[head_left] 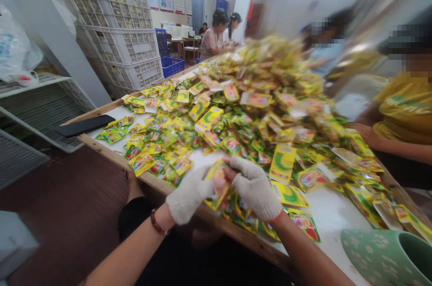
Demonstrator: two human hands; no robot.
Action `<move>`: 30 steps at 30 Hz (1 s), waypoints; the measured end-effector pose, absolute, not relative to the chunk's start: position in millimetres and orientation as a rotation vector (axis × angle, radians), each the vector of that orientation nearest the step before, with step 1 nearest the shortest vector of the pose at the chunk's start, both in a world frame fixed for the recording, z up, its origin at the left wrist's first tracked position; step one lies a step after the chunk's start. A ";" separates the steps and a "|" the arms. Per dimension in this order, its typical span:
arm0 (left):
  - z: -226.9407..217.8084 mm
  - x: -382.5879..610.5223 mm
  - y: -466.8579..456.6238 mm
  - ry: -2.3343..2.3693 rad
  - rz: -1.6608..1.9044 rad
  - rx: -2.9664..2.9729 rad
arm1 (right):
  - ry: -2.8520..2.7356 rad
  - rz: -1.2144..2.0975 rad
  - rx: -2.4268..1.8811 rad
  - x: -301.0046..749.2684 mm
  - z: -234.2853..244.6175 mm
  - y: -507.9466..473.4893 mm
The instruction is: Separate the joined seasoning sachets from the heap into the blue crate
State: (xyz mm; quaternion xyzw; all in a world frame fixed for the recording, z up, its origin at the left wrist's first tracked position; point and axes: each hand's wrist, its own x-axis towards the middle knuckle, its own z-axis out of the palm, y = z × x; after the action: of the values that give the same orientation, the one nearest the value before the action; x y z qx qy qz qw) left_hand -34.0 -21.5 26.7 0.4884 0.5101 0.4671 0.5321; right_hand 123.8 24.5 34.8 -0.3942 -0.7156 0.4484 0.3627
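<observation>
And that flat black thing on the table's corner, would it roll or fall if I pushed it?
The flat black thing probably wouldn't roll, because it lies flat. It's likely stiff, since its long edges look straight. Pushed outward, it might tip off: one end seems to stick out past the wooden table edge.

Yellow packet (222,197), tilted, between left hand (193,191) and right hand (255,187)

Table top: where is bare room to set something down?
Largest bare patch: right, between the packets and the green floral container. Smaller ones: just beyond the left hand and beside the black phone. Crowded: the middle, heaped high.
</observation>
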 end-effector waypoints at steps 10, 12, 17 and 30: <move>9.4 -17.3 -21.4 1.808 0.814 2.147 | -2.233 0.638 -1.339 134.2 35.1 83.2; 6.1 -16.6 -19.5 1.813 0.822 2.179 | -2.324 0.472 -1.512 127.4 32.9 102.1; 8.5 -55.1 -6.6 2.192 0.725 2.142 | -2.370 0.442 -1.654 110.6 24.0 129.8; 18.2 -91.7 4.1 1.813 1.162 1.429 | -1.927 1.182 -1.317 131.3 48.9 74.8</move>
State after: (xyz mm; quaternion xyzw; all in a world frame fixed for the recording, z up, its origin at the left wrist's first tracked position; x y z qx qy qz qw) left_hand -91.7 4.1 18.2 0.5315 0.6745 0.4323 0.2751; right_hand 131.3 74.8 48.9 -0.4862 -0.7113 0.4363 0.2596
